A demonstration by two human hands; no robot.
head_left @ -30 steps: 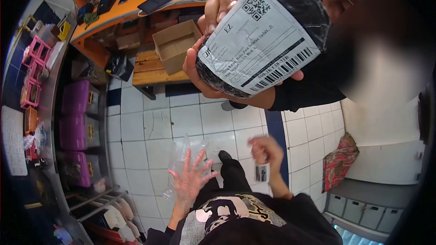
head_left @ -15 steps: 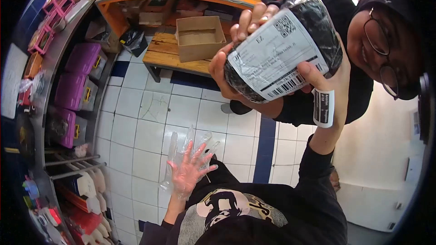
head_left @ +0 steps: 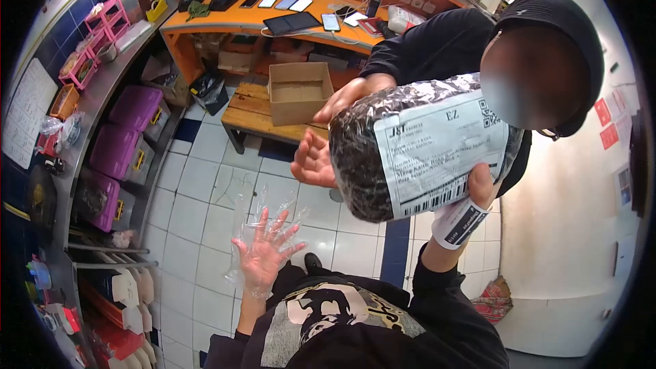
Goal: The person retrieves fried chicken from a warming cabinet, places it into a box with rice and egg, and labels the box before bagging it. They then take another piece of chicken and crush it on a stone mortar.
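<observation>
My right hand [head_left: 480, 188] grips a package [head_left: 359, 164] wrapped in black and clear plastic, its thumb on the white shipping label [head_left: 437, 143]. The label carries a barcode and a QR code; the fingers behind the package are hidden. A printed paper band [head_left: 459, 224] circles my right wrist. Lower down, my left hand [head_left: 263, 253] is spread wide in a loose clear plastic glove and holds nothing. Facing me, a person in a black cap has one hand [head_left: 362, 92] at the package's upper left edge and an open hand [head_left: 314, 162] beside its left end.
An open cardboard box [head_left: 299, 106] sits on a wooden bench [head_left: 249, 113]. Behind it, an orange counter [head_left: 239, 19] carries phones and a tablet [head_left: 292, 23]. Along the left, a metal shelf holds purple-lidded bins [head_left: 115, 154]. A patterned cloth bundle [head_left: 493, 298] lies by the white wall.
The package has moved lower and nearer to me, still in my right hand. The other person's hand has come off its left end and opened. My left hand stays spread.
</observation>
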